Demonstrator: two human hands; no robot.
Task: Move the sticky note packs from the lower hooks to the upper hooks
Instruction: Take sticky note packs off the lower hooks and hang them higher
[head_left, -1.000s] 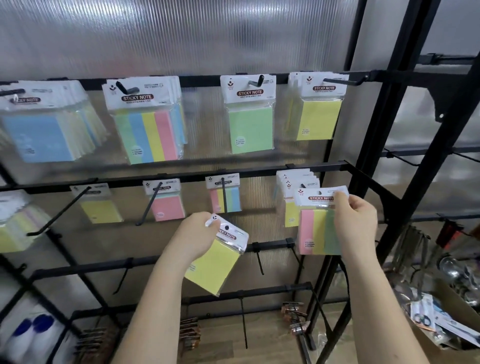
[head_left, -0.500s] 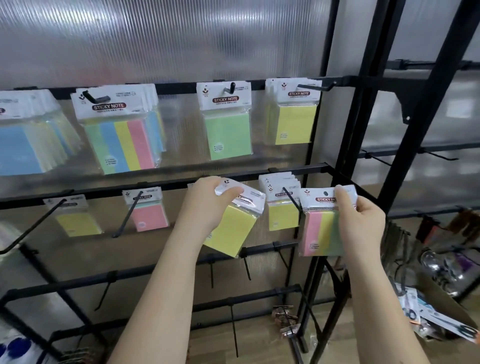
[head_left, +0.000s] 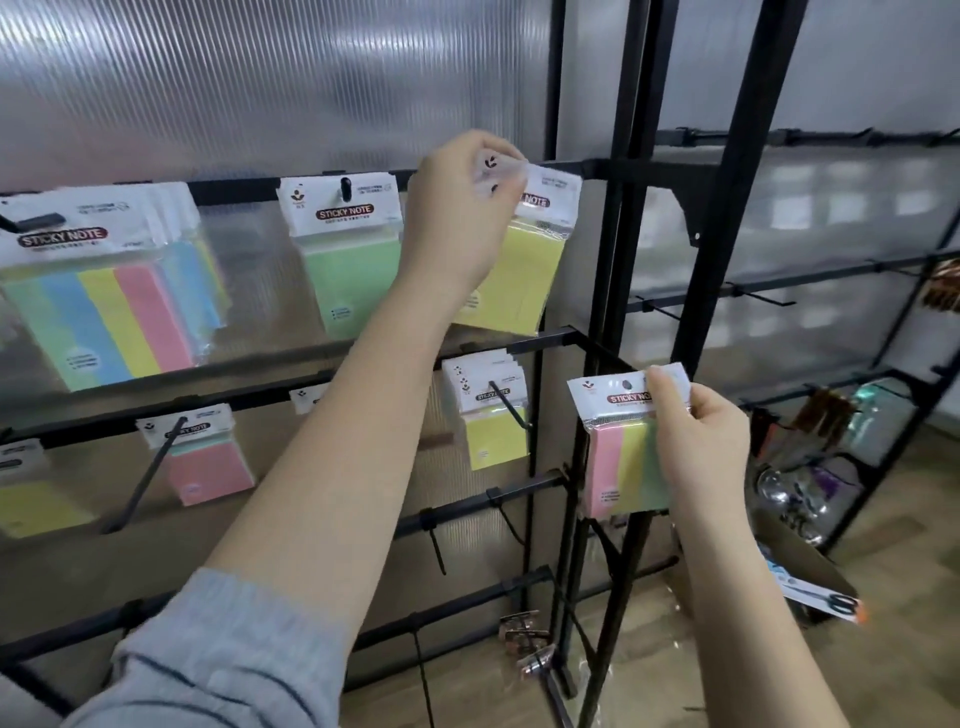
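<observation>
My left hand (head_left: 457, 218) pinches the white header of a yellow sticky note pack (head_left: 519, 280) up at the rightmost hook of the upper rail (head_left: 234, 187); the hook itself is hidden behind my fingers. My right hand (head_left: 696, 447) pinches the header of a pink, yellow and green striped pack (head_left: 618, 467), held in the air in front of the black upright, right of the lower rail (head_left: 260, 395). On the lower hooks hang a stack of yellow packs (head_left: 493, 415), a pink pack (head_left: 208, 462) and a yellow pack (head_left: 31, 499).
The upper rail also carries a green pack (head_left: 348, 260) and a thick stack of striped packs (head_left: 104, 296). Black frame uprights (head_left: 623, 312) stand right of the packs. Bare hooks (head_left: 431, 540) stick out of lower rails. A box of scissors packs (head_left: 815, 592) sits at the lower right.
My left hand has risen with the yellow pack from the lower rail level to the upper rail's right end. My right hand has kept its striped pack at about the same height.
</observation>
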